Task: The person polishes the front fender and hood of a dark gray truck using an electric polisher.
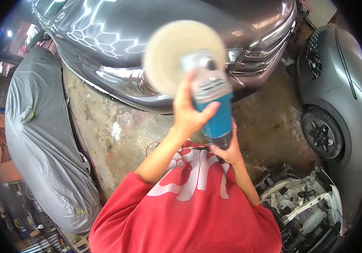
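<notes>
A blue rotary polisher [217, 115] with a metal gear head is held up in front of a dark grey car [105, 28]. Its round cream buffing pad [168, 47] looks blurred and overlaps the car's front in the view; whether it touches the paint I cannot tell. My left hand [188, 109] grips the tool by its head and upper body, thumb across the blue housing. Around the dark rear end of the polisher, near my red shirt, my right hand [230, 148] is closed. The headlight [136, 79] lies left of and partly behind the pad.
At left stands a vehicle under a grey cover [45, 139]. A grey-green car [342, 91] is at right, its wheel [322, 132] facing the concrete floor [120, 126]. Removed car body parts [307, 199] lie at lower right. Shelves with tools [38, 234] are at lower left.
</notes>
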A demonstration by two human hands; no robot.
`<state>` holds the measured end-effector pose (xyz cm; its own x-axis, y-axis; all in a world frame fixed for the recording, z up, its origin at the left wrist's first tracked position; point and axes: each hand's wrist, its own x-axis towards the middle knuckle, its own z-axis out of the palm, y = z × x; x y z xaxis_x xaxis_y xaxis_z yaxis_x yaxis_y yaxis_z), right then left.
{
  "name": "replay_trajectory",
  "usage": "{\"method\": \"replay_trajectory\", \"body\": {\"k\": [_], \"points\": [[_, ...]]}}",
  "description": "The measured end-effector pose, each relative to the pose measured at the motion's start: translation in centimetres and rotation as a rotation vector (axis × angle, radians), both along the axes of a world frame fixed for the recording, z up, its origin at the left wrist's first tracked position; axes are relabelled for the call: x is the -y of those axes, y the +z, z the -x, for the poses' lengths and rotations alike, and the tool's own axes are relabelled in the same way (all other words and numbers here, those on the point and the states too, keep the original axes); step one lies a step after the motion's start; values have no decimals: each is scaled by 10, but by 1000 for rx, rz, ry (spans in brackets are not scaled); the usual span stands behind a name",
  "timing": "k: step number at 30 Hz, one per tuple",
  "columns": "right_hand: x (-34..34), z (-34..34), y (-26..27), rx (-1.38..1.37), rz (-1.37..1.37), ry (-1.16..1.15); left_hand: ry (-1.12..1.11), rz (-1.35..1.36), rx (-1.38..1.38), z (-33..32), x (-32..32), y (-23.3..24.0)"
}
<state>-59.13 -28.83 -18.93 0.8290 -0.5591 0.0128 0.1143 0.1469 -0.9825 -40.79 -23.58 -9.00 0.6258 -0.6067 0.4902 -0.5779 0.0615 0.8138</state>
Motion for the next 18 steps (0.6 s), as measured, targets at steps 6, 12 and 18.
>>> {"method": "replay_trajectory", "body": {"k": [6, 12, 18], "points": [[-31, -63, 55, 61, 49, 382, 381, 115, 191, -59, -88, 25], [-18, -85, 101, 213, -11, 629, 336, 268, -100, -88, -94, 82], [23, -61, 143, 322, -115, 462, 171, 173, -231, -88, -4, 109]]}}
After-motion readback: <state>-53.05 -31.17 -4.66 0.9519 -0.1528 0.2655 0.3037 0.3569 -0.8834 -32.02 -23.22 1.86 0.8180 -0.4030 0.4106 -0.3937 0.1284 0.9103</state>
